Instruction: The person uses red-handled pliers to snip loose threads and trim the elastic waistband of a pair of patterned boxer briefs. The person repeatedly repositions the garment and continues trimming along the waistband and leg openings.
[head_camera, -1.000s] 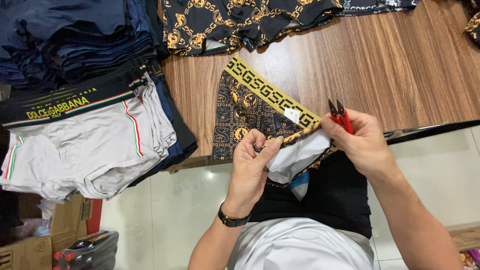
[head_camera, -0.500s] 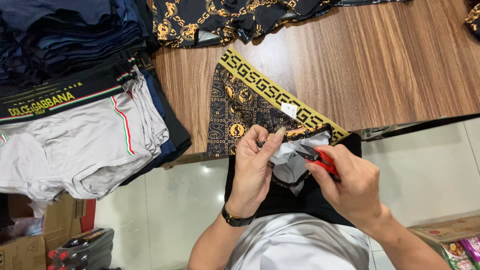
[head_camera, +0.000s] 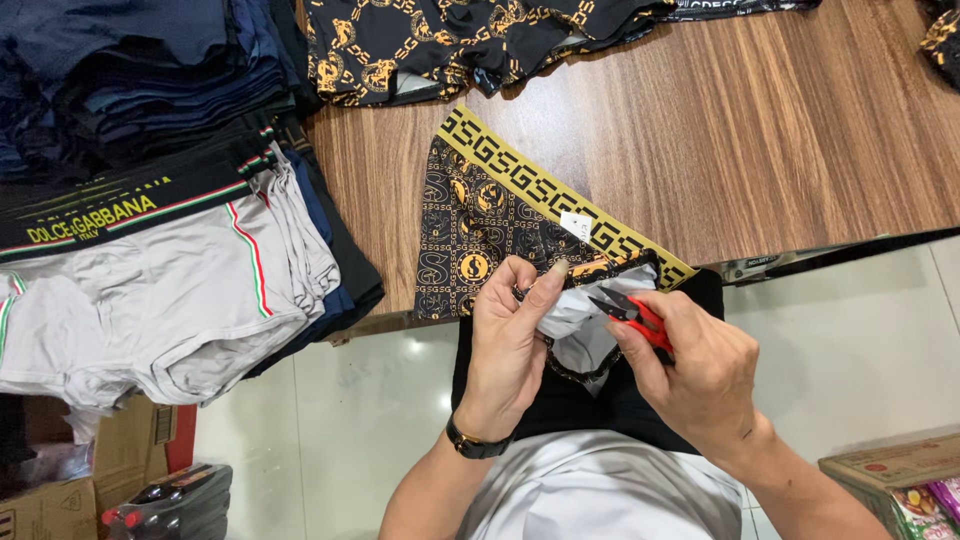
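While left hand (head_camera: 510, 345) still pinches briefs (head_camera: 480, 225), snips (head_camera: 630, 312) now closer

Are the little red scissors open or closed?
Open. The red thread snips in the right hand show two dark blades spread in a narrow V, tips apart, pointing at the white fabric.

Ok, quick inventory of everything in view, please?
patterned briefs: one, black and gold with yellow waistband, table edge, pinched by left hand
thread snips: one, red, in right hand
grey briefs: a stack, grey, left
dark garments: a pile, navy, top left
gold-print garments: several, black, top
table: one, brown wood
cardboard boxes: several, brown, on floor
wristwatch: one, black, left wrist
left hand: one
right hand: one
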